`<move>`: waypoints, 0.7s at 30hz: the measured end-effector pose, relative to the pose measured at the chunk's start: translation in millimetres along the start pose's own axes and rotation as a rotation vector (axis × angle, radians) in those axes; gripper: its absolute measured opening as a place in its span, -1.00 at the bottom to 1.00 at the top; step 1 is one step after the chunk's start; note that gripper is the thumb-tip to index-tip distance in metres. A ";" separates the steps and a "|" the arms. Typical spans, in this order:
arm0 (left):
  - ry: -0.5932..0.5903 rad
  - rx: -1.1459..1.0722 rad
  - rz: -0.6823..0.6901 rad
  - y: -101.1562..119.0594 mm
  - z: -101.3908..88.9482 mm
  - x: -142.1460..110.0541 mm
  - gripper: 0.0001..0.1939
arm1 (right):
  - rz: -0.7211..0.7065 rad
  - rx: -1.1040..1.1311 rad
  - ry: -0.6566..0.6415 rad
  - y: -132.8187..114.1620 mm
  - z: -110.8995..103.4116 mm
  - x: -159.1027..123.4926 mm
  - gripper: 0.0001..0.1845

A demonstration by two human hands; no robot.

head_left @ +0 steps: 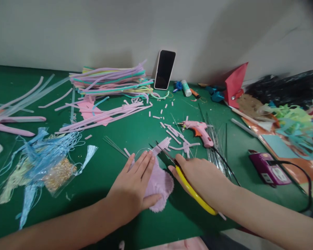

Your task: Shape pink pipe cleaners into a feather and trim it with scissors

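Observation:
My left hand (135,180) lies flat, fingers stretched, on a pale purple fuzzy piece (160,184) with a wavy edge. A thin wire loop shows by its fingertips. My right hand (203,175) is closed around yellow-handled scissors (194,194), whose blades point up and left beside a bundle of purple strips (163,144) at the piece's top. Whether the blades touch the strips I cannot tell. Short purple offcuts (173,136) are scattered just beyond the scissors, near a pink glue gun (198,130).
Pipe cleaners (112,81) are piled at the back, by a propped phone (165,69). Blue tassels (49,149) and a bag of gold beads (59,175) lie left. A purple power box (268,168) with a black cord, thin wires (219,149) and a black plastic bag (284,88) occupy the right.

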State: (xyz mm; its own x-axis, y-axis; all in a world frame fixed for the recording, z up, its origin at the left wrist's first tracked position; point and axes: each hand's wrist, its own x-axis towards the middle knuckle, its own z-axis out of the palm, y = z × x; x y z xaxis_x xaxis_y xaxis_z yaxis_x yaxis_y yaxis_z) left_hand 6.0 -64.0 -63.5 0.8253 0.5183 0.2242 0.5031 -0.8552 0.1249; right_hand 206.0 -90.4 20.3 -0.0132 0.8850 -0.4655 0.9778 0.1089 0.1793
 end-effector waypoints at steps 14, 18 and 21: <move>-0.009 0.020 0.022 -2.1 5.1 -0.8 -0.16 | -0.049 0.024 -0.003 -0.8 -2.4 3.3 -0.64; 0.019 0.009 0.014 -1.3 2.7 -1.0 -0.19 | -0.052 0.040 0.022 -3.9 2.9 3.1 -0.67; 0.032 -0.016 0.013 -1.6 -0.3 -0.6 -0.20 | -0.036 0.052 0.008 -3.7 3.6 4.5 -0.67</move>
State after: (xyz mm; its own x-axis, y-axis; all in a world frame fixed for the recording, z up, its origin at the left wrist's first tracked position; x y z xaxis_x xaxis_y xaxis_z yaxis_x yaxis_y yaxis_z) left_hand 4.6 -63.0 -63.5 0.8230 0.5066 0.2571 0.4877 -0.8621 0.1376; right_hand 203.0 -88.5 14.4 -0.0501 0.8847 -0.4635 0.9862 0.1171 0.1170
